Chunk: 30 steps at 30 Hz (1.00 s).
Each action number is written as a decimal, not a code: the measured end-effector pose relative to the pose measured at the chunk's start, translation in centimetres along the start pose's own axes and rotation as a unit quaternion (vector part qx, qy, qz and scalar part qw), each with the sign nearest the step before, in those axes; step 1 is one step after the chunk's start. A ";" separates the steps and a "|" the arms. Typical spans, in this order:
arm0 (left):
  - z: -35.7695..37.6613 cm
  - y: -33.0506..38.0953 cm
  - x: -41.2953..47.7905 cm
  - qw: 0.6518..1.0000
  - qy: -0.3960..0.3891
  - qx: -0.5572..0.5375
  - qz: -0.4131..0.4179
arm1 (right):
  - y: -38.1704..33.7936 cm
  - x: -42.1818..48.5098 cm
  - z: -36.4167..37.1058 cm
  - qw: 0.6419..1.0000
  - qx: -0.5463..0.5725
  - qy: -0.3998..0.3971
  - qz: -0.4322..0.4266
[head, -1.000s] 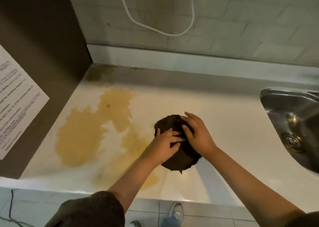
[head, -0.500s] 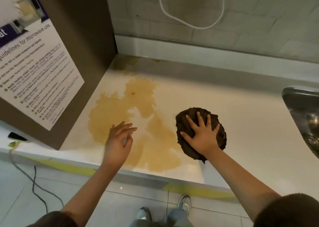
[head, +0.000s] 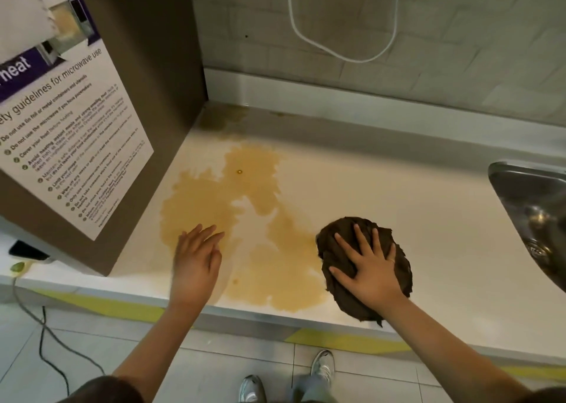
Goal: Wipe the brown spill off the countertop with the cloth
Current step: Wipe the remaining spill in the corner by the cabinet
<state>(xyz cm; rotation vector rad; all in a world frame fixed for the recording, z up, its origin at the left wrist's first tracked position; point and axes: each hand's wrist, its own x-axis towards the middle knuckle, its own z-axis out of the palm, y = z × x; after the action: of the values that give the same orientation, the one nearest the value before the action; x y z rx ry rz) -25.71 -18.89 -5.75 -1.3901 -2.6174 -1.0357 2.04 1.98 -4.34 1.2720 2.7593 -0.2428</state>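
A wide brown spill spreads over the left half of the white countertop, reaching the front edge. A dark brown cloth lies bunched on the counter just right of the spill. My right hand presses flat on the cloth with fingers spread. My left hand hovers over the spill's left part near the front edge, fingers straight and holding nothing.
A brown cabinet side with a microwave guidelines notice walls off the left. A steel sink sits at the right. A white cable hangs on the tiled wall. Below the counter edge are floor tiles and my shoes.
My left hand left the cloth and moved left over the spill. My right hand flattened onto the cloth and stays there. The view shifted, showing more of the cabinet.
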 end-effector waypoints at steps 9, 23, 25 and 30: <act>0.1 -0.1 -0.2 1.000 0.010 -0.003 -0.005 | -2.8 2.4 0.1 0.999 0.023 0.015 -0.018; 0.4 -0.3 -0.2 1.000 0.024 -0.006 -0.014 | -0.4 -4.1 1.7 0.991 0.009 0.021 -0.133; 0.4 -0.2 -0.1 0.999 0.028 -0.005 -0.016 | -1.3 -3.9 1.7 0.990 -0.009 0.011 -0.140; 0.4 -0.3 -0.2 1.000 0.027 -0.003 -0.015 | -2.9 -0.8 0.7 0.991 0.002 0.001 -0.136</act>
<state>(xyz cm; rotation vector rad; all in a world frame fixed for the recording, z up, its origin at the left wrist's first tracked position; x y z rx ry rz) -25.71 -18.89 -6.30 -1.3092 -2.6066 -1.0685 0.36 -0.57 -4.63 0.8939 2.9297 -0.2650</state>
